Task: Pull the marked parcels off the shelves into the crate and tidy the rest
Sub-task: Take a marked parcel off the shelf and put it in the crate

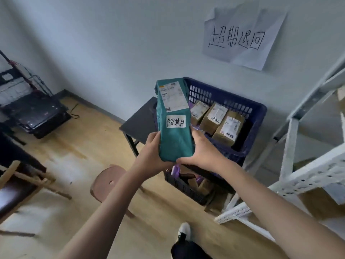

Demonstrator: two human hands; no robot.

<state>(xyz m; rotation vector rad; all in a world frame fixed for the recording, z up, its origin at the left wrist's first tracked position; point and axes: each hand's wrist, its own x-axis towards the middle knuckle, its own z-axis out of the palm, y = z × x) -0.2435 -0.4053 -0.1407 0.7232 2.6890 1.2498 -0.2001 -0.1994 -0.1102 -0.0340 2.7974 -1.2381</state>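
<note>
Both hands, left hand and right hand, curl round the base of the marked teal parcel, held upright just left of the blue crate; shift right, lay it flat beside the boxes

Your left hand and right hand are bare, your forearms unsleeved as far as you can see, and below you wear dark trousers and a white shoe with dark lacing.
</note>
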